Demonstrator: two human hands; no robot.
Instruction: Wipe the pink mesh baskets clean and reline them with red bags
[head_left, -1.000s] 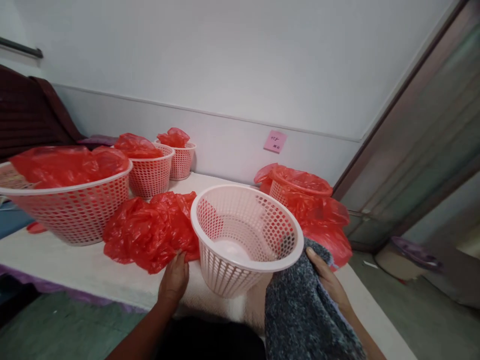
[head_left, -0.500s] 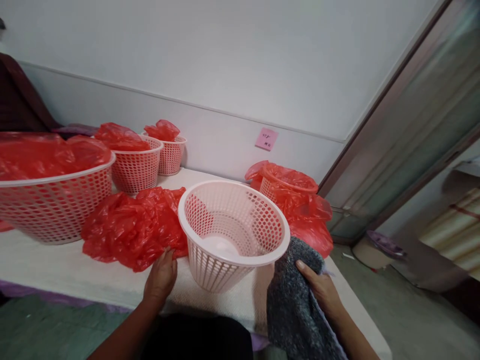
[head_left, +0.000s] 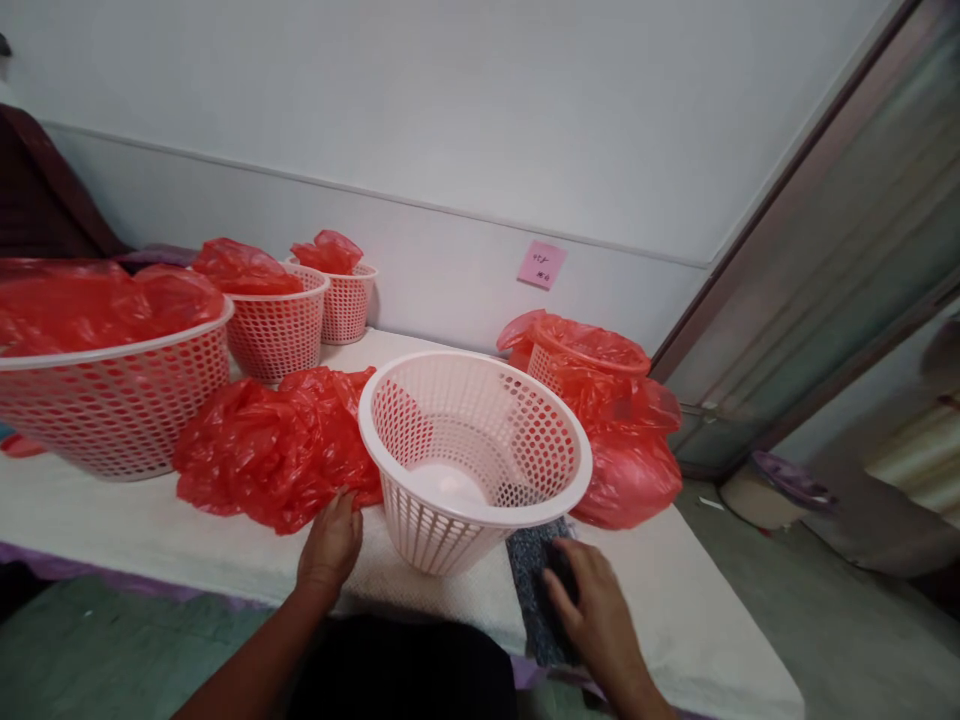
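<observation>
A pale pink perforated basket (head_left: 475,457) stands tilted on the white table (head_left: 697,625), with nothing inside it. My left hand (head_left: 330,542) lies flat against the edge of a crumpled red plastic bag (head_left: 274,447) just left of that basket, fingers stretched out. My right hand (head_left: 592,614) presses down on a grey fuzzy cloth (head_left: 531,590) that lies on the table under the basket's right side; its fingers are bent over the cloth.
Three more pink baskets with red bags stand at the left and back: a big basket (head_left: 112,400), a middle basket (head_left: 274,330) and a small basket (head_left: 346,300). A bag-lined basket (head_left: 592,375) sits behind right. A pink note (head_left: 541,265) hangs on the wall.
My right hand has dropped with the grey cloth from beside the basket's rim down onto the table. The left hand has stayed at the red bag.
</observation>
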